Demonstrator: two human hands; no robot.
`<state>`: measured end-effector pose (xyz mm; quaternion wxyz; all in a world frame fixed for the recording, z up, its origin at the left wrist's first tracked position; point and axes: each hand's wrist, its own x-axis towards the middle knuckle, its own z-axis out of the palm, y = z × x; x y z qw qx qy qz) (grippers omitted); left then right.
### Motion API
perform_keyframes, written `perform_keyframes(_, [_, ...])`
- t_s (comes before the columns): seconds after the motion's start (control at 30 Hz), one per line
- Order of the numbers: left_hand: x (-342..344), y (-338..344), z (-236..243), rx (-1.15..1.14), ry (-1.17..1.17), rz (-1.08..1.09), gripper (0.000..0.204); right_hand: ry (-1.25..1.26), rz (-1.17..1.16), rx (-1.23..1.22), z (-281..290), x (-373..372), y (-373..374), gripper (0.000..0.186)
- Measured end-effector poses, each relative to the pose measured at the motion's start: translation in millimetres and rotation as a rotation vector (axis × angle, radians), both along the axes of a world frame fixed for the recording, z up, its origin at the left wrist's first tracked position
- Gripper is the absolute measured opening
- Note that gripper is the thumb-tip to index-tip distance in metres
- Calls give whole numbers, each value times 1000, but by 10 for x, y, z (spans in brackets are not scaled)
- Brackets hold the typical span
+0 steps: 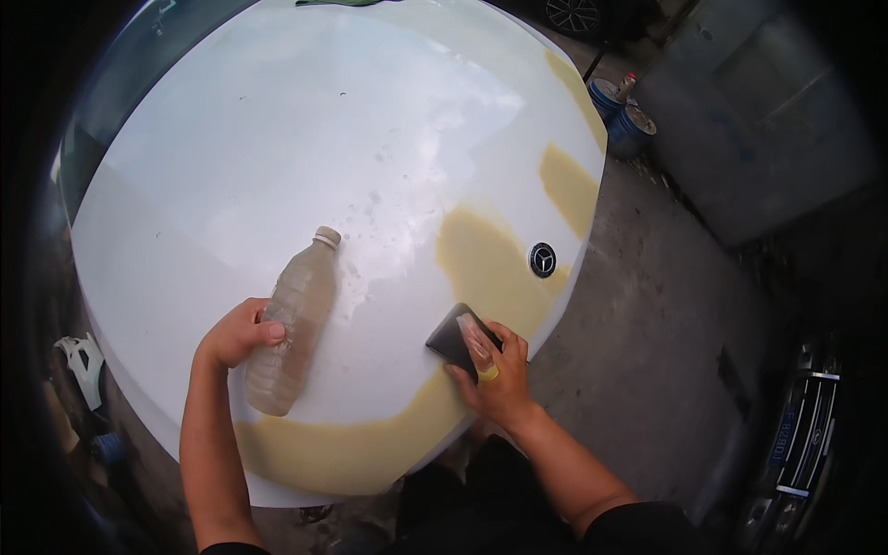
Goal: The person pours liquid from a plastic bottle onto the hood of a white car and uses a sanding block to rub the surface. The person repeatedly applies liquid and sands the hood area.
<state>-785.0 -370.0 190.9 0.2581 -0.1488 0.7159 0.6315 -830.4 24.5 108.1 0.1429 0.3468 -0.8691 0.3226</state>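
A white car hood [231,185] spreads out below me, with tan-yellow patches [486,254] along its near and right edges. My left hand [242,331] is wrapped around a ribbed plastic bottle [301,314] of cloudy, brownish liquid. The bottle leans over the hood with its white cap on, toward the top. In my right hand [495,370] is a dark rectangular sanding block [450,340], pressed flat on the hood beside the yellow patch. One right finger has a clear wrap with a yellow band. Fingertips under the block's far side are hidden.
A round black-and-silver emblem [542,260] sits near the hood's right edge. Blue buckets [632,129] stand on the floor beyond it, by a grey panel [754,120]. A dark front grille [809,435] lies at far right. A green cloth [347,3] rests at the top.
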Motion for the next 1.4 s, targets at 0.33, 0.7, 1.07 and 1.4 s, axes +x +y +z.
perform_keyframes(0.33, [-16,35,-56,6,29,0,77,-5,-8,-7,-55,-103,6,73])
perform_keyframes(0.7, [-16,114,-112,38,38,52,79,2,-101,-11,168,-839,-373,76])
perform_keyframes(1.07, [7,173,-84,-4,50,112,85,51,-115,-50,71,-601,-271,74])
perform_keyframes(1.4, [81,73,-139,5,72,95,83,-30,-100,24,-327,795,126,72])
